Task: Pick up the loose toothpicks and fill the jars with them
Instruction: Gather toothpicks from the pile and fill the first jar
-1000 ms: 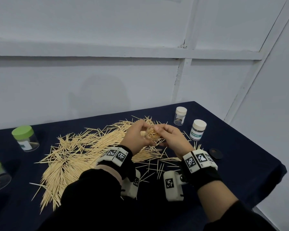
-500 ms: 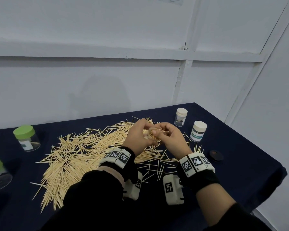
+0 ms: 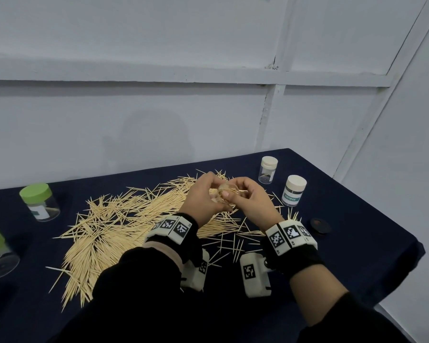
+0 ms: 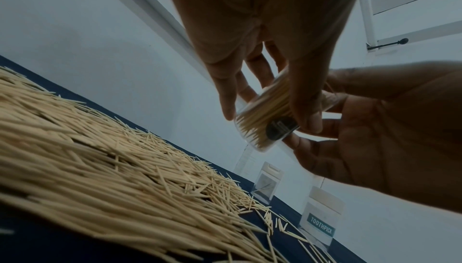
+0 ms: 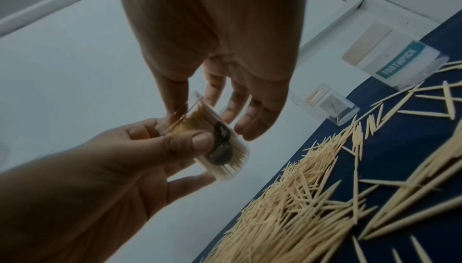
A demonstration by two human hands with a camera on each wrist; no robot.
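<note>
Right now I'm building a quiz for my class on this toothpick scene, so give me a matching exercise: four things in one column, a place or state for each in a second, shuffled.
Things
1. clear jar
2. green-lidded jar
3. labelled white-lidded jar
4. black lid

Places or states
A. lying flat near the table's right edge
B. standing far left of the toothpick pile
C. held in the left hand, packed with toothpicks
D. standing closed, right of both hands

Pairs: 1-C, 2-B, 3-D, 4-A

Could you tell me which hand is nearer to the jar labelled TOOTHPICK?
Right. The right hand is just beside the labelled jar; the left hand lies beyond it, farther away.
</note>
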